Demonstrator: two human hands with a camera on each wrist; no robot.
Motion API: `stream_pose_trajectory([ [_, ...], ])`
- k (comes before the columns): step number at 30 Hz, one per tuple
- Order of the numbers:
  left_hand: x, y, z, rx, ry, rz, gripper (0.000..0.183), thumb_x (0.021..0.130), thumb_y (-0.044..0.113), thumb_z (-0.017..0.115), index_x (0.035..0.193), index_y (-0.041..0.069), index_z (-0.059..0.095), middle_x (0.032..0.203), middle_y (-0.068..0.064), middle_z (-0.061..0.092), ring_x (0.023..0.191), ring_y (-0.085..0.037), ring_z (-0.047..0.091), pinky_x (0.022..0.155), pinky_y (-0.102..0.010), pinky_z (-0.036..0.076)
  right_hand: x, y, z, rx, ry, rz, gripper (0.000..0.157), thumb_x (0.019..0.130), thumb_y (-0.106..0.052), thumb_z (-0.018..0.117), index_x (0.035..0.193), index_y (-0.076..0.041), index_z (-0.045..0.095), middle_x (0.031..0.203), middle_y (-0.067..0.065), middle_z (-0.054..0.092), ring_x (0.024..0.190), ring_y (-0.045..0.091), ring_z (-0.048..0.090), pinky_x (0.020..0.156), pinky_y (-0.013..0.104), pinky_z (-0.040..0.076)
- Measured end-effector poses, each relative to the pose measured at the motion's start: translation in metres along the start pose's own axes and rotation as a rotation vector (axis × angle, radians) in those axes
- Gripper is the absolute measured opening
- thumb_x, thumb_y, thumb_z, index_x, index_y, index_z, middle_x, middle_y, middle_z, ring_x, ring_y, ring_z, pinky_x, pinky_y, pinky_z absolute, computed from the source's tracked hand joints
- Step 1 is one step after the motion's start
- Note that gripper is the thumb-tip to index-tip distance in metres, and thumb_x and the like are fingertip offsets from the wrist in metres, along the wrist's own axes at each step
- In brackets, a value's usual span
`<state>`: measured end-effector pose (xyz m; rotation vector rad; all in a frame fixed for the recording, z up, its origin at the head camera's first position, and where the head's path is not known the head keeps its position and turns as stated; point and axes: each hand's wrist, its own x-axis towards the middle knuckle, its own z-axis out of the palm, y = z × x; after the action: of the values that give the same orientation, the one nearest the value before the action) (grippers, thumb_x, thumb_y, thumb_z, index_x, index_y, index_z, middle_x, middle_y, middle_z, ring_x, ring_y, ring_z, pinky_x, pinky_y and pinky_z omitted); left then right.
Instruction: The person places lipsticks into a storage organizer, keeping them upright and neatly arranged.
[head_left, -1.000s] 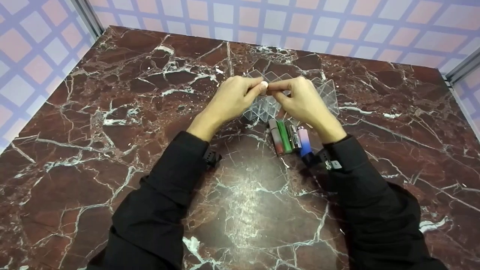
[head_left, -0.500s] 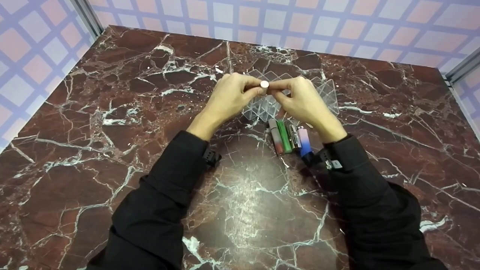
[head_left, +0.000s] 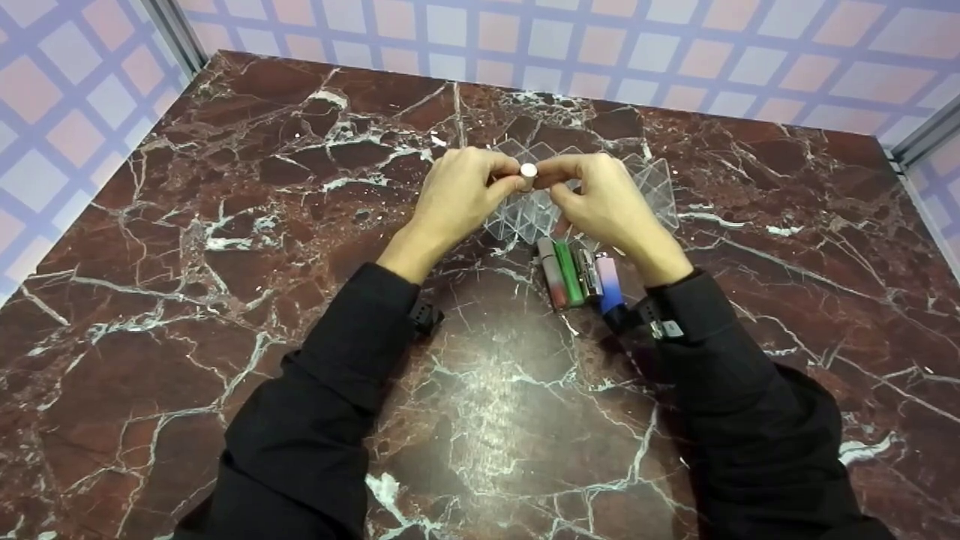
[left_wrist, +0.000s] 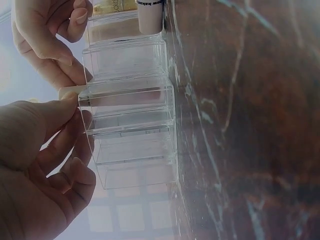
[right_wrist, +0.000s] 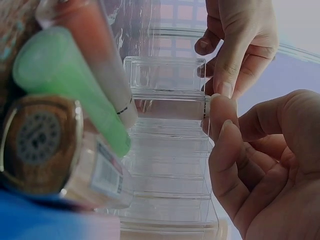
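Observation:
A clear acrylic organizer with a row of compartments stands on the marble table. A slim lipstick tube with a pale flat end stands upright in one slot; its pinkish body shows through the clear wall in the left wrist view. My left hand pinches the tube's top end between thumb and index finger. From the other side my right hand has its index fingertip right at the tube's end. The right thumb sits slightly apart from that finger, and the other right fingers bend loosely.
Between the organizer and me lie a grey-and-red tube, a green tube, a bottle with a gold-toned end and a pink-and-blue item. Other cosmetics, including a pale tube, fill further slots. Patterned panels border the table.
The tube's pale end has turned more into view between the hands. My right thumb and index finger have loosened and drawn back slightly from it, while the left hand keeps its pinch.

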<state>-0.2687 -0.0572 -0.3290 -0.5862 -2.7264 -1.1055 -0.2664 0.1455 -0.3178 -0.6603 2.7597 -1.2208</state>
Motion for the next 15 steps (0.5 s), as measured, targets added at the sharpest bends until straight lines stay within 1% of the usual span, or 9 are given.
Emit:
stream_pose_trajectory([
  [2, -0.0001, 0.0001, 0.0002, 0.005, 0.003, -0.001, 0.018, 0.096, 0.027, 0.071, 0.11, 0.016, 0.078, 0.094, 0.0, 0.075, 0.059, -0.01, 0.049, 0.056, -0.023, 0.037, 0.0003, -0.0001, 0.0002, 0.008, 0.001, 0.008, 0.04, 0.095, 0.002, 0.05, 0.129, -0.009, 0.067, 0.117, 0.001, 0.072, 0.063, 0.037, 0.067, 0.037, 0.021, 0.04],
  [6, -0.0002, 0.0002, 0.0007, 0.021, 0.01, 0.001, 0.019, 0.098, 0.027, 0.069, 0.111, 0.016, 0.077, 0.094, 0.0, 0.076, 0.057, -0.01, 0.045, 0.054, -0.023, 0.035, 0.0008, -0.0004, 0.0002, 0.034, 0.005, 0.019, 0.042, 0.094, 0.002, 0.05, 0.132, -0.008, 0.065, 0.119, 0.006, 0.072, 0.062, 0.035, 0.067, 0.036, 0.02, 0.04],
  [9, -0.0002, 0.0002, 0.0012, 0.032, 0.014, 0.001, 0.02, 0.099, 0.027, 0.068, 0.112, 0.015, 0.077, 0.094, -0.001, 0.076, 0.057, -0.01, 0.045, 0.054, -0.023, 0.035, 0.0009, -0.0004, -0.0001, 0.039, 0.008, 0.018, 0.043, 0.094, 0.003, 0.05, 0.134, -0.006, 0.064, 0.12, 0.01, 0.072, 0.06, 0.032, 0.067, 0.035, 0.02, 0.038],
  [15, -0.0001, 0.0001, 0.0014, 0.031, 0.007, -0.006, 0.021, 0.1, 0.027, 0.066, 0.112, 0.014, 0.077, 0.091, -0.002, 0.075, 0.056, -0.01, 0.044, 0.054, -0.022, 0.035, 0.0011, -0.0007, -0.0007, 0.011, 0.01, 0.008, 0.044, 0.093, 0.003, 0.051, 0.134, -0.007, 0.064, 0.119, 0.01, 0.072, 0.056, 0.026, 0.064, 0.036, 0.019, 0.037],
])
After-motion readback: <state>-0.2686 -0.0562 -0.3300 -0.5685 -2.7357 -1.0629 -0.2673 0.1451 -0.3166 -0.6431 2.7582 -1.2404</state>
